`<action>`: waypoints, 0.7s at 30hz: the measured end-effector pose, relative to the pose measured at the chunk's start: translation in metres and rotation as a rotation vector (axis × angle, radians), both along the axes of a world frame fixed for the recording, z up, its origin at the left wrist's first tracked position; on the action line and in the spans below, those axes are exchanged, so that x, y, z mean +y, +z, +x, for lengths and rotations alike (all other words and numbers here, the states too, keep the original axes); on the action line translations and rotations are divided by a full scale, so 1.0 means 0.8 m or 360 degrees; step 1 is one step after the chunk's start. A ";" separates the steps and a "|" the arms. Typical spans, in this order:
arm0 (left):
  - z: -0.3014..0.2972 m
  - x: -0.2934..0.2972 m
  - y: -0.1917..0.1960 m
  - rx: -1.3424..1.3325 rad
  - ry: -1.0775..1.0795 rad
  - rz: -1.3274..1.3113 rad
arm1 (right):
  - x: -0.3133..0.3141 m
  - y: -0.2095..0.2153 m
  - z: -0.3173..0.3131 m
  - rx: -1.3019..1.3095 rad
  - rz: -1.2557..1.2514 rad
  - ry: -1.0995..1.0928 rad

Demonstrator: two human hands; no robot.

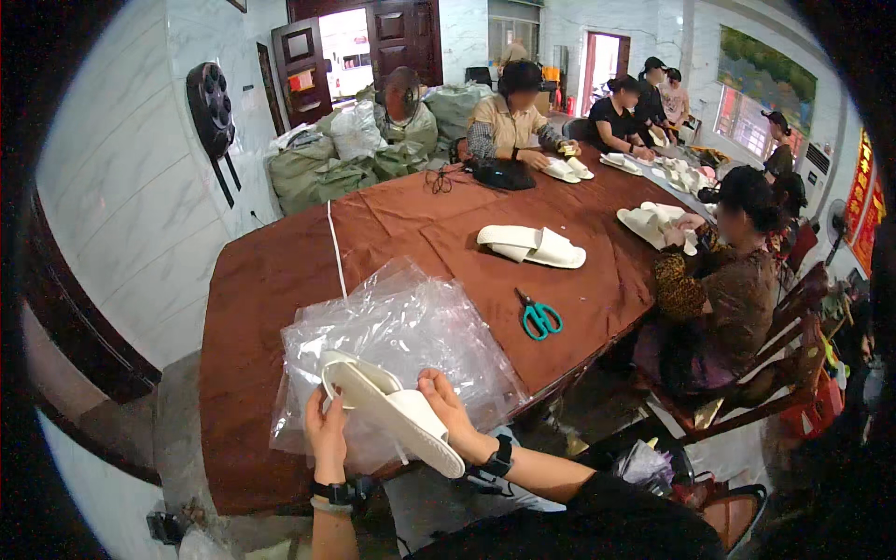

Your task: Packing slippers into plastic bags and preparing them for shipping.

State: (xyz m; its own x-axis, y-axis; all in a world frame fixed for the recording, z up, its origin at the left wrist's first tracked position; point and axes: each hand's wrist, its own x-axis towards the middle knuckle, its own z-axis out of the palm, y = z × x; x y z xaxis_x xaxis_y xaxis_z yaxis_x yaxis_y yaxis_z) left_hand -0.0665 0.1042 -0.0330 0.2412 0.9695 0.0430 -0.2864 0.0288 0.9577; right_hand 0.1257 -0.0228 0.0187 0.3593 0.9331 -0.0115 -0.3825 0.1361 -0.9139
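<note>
A pair of cream slippers, laid together, is held tilted above the near end of the table. My left hand grips their left edge with its fingers bent. On the other side my right hand is closed around the slippers near the strap; part of its fingers is hidden behind them. Beneath both hands spreads a pile of clear plastic bags. Scissors with teal handles lie to the right of the bags. Another cream pair of slippers rests farther up the table.
A brown cloth covers the long table. At its right side a seated person handles slippers, and several others work farther along. Green sacks are piled behind the far left side. A wooden chair stands at the right.
</note>
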 end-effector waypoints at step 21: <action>0.034 -0.075 0.018 0.1461 -0.0567 0.1101 | 0.033 0.029 0.110 -0.1298 0.0580 -0.0071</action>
